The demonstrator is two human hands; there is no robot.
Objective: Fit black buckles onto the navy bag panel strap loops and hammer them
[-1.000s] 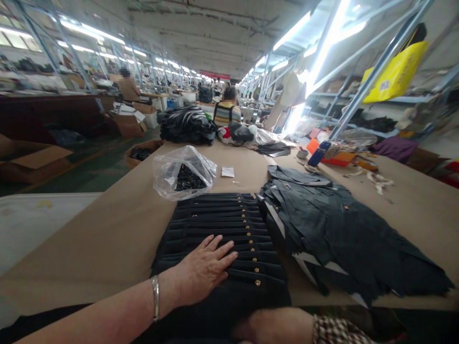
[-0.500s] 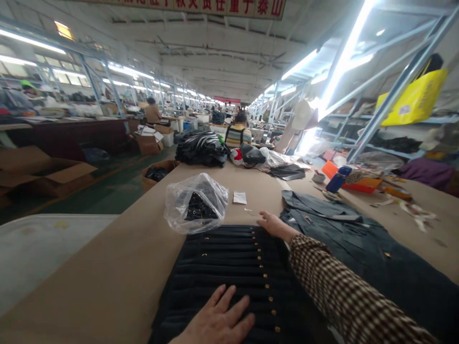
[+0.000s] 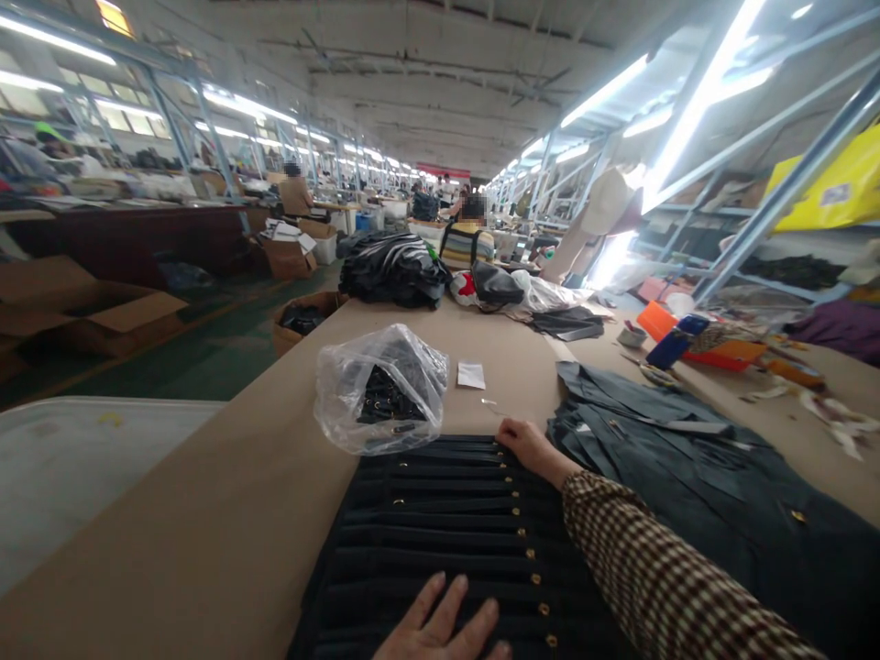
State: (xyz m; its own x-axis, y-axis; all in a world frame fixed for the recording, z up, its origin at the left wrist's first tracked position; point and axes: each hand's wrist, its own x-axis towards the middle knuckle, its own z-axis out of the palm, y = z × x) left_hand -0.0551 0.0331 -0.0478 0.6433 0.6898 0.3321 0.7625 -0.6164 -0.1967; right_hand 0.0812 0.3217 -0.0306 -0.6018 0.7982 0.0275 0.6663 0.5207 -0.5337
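A row of overlapping black strips with small gold studs (image 3: 440, 522) lies on the brown paper-covered table (image 3: 226, 513) in front of me. My left hand (image 3: 440, 628) lies flat on the near end of the strips, fingers spread. My right hand (image 3: 528, 445), in a checked sleeve, reaches to the far right corner of the row and rests on the top strip's edge; its fingers are curled down and partly hidden. A clear plastic bag with dark metal parts (image 3: 380, 390) sits just beyond the strips. A heap of dark cut pieces (image 3: 687, 458) lies to the right.
A small white slip (image 3: 471, 374) lies past the bag. Further back are a black fabric pile (image 3: 393, 268), a blue bottle (image 3: 672, 341) and an orange tray (image 3: 715, 348). A person in a striped top (image 3: 467, 240) stands at the table's far end. Cardboard boxes (image 3: 82, 307) stand at left.
My right hand has come up from the near edge and reached to the far right corner of the strips. My left hand slid back toward me. The view tilted upward.
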